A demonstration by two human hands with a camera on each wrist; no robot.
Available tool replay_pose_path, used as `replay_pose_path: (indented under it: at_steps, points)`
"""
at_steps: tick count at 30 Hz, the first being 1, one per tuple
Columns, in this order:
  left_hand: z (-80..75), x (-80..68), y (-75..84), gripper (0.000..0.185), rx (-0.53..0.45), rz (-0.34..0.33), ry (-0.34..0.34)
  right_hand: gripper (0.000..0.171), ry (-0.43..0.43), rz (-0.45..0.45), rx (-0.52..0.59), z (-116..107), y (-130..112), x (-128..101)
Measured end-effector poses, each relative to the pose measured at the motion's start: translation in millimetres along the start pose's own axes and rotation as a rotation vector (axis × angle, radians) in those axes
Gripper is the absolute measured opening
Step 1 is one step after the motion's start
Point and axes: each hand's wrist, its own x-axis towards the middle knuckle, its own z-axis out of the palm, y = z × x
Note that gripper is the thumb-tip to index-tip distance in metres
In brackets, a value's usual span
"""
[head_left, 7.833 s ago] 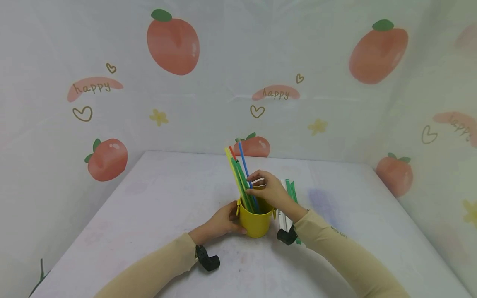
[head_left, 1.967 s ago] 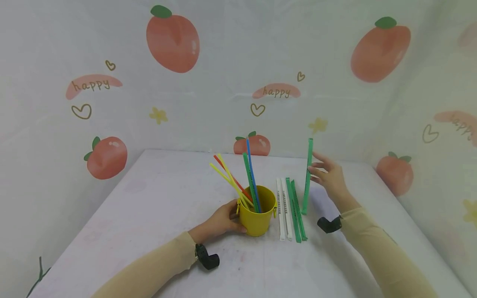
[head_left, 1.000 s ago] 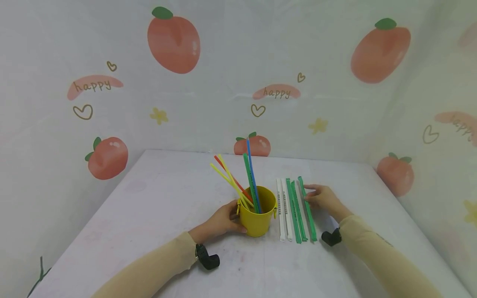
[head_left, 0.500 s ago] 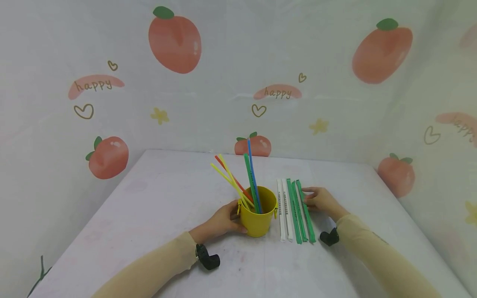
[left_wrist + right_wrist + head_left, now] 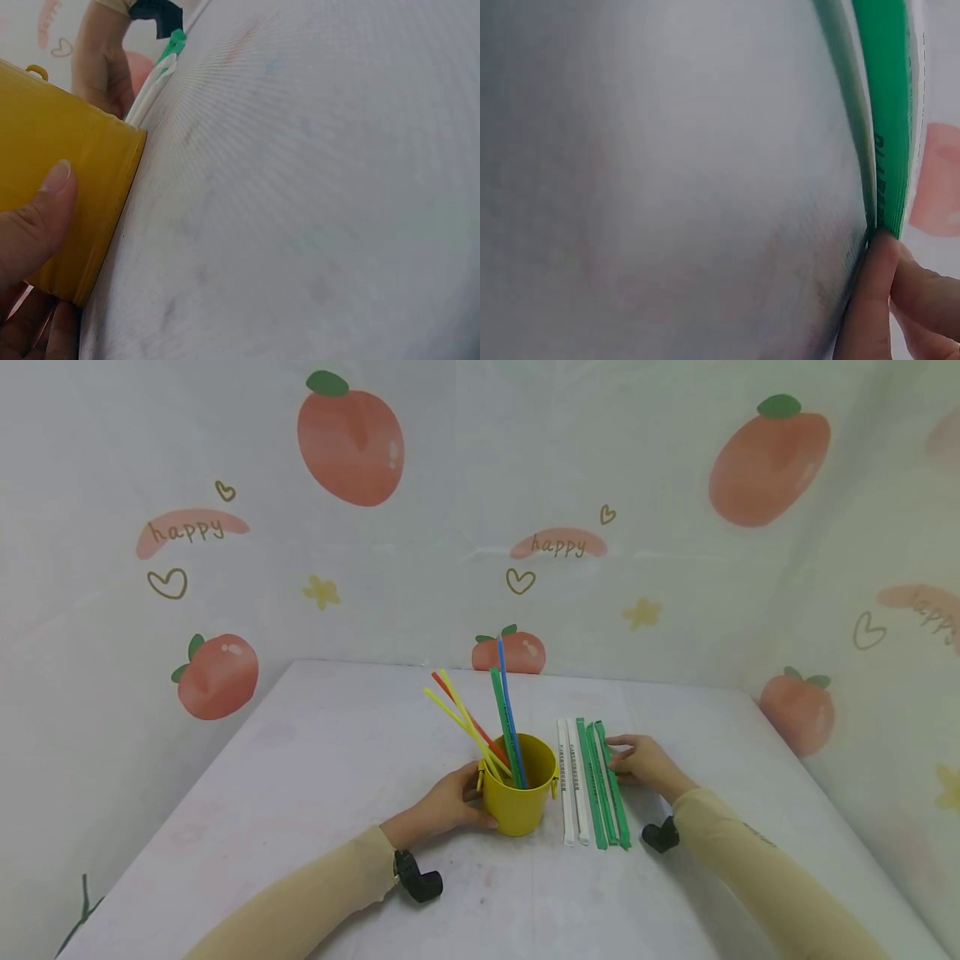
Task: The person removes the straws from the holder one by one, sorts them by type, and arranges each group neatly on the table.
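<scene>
A yellow bucket (image 5: 517,802) stands mid-table with several coloured straws (image 5: 495,718) leaning out of it. My left hand (image 5: 448,800) grips its left side; the thumb (image 5: 37,217) lies on the yellow wall (image 5: 75,165). Just right of the bucket lie two white wrapped straws (image 5: 572,781) and three green ones (image 5: 600,785) in a row. My right hand (image 5: 637,762) rests on the table with its fingertips (image 5: 876,292) against the edge of the rightmost green straw (image 5: 889,112), holding nothing.
The white table (image 5: 300,793) is walled at the back and both sides by a peach-print cloth (image 5: 352,527). Bare tabletop spreads left of the bucket and right of the straw row.
My right hand laid the green straw it held upright down flat, then slid it left against the row. The bucket and my left hand have stayed put.
</scene>
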Motion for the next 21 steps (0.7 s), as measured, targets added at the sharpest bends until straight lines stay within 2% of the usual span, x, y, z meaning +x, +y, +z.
replay_pose_path:
  at_steps: [8, 21]
  points:
    - [-0.6, -1.4, 1.4, 0.084, -0.006, 0.009, -0.004, 0.059, 0.008, -0.002, -0.050, -2.3, 2.3, 1.6]
    - [-0.6, 0.5, -1.7, 0.084, -0.013, 0.010, -0.003, 0.060, -0.017, 0.026, 0.009, -4.9, 8.1, 1.7]
